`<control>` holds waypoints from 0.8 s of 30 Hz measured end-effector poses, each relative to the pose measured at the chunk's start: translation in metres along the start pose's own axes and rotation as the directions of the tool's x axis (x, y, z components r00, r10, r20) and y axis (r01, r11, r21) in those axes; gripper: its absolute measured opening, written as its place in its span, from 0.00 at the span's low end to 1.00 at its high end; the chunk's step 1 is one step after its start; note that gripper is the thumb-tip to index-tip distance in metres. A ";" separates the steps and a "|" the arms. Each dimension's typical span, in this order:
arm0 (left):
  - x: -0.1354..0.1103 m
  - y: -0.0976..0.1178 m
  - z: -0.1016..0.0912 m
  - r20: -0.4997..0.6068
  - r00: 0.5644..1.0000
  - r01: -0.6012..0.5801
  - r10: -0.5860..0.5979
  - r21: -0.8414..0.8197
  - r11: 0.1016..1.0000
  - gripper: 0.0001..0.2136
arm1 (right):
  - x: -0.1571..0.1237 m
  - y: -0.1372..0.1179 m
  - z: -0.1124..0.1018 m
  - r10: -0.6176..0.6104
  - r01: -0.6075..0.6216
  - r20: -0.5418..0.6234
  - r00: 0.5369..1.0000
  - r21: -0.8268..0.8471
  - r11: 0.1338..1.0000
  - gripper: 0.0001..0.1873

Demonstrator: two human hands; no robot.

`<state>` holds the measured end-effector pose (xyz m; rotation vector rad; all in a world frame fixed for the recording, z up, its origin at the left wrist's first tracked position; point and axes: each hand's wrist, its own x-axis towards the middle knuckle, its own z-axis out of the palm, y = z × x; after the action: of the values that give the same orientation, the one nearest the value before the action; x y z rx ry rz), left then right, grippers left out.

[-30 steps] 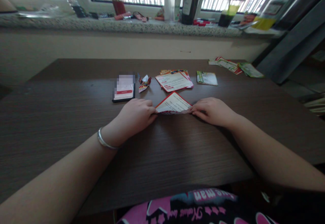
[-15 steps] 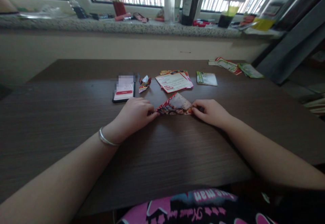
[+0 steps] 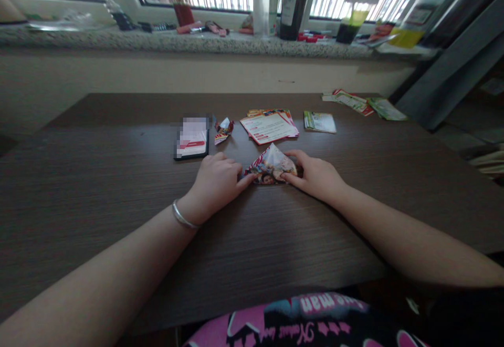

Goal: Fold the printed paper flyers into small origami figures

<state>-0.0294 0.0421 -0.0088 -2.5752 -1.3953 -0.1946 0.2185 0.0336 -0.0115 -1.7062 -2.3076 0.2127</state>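
A colourful printed paper folded into a triangle (image 3: 271, 166) lies on the dark wooden table (image 3: 118, 179). My left hand (image 3: 218, 181), with a silver bangle on its wrist, pinches the triangle's left corner. My right hand (image 3: 315, 176) presses its fingers on the right corner and right edge. Both hands are closed on the paper, which rests flat between them.
A phone (image 3: 191, 138) lies left of a small folded paper piece (image 3: 223, 129). Behind are a stack of leaflets (image 3: 270, 125), a green-edged leaflet (image 3: 319, 122) and more leaflets (image 3: 354, 101) far right. The windowsill (image 3: 197, 40) holds bottles and clutter.
The paper went from white side up to printed side up. Both hands have drawn closer together, and the right hand now lies over the right edge.
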 end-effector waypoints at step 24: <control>0.001 -0.005 0.002 0.037 0.999 0.001 -0.005 0.087 0.996 0.21 | 0.001 0.010 0.000 -0.119 0.123 0.065 0.991 -0.071 0.990 0.23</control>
<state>-0.0325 0.0461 -0.0102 -2.5183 -1.3883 -0.0850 0.2273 0.0379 -0.0141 -1.6078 -2.4832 0.1572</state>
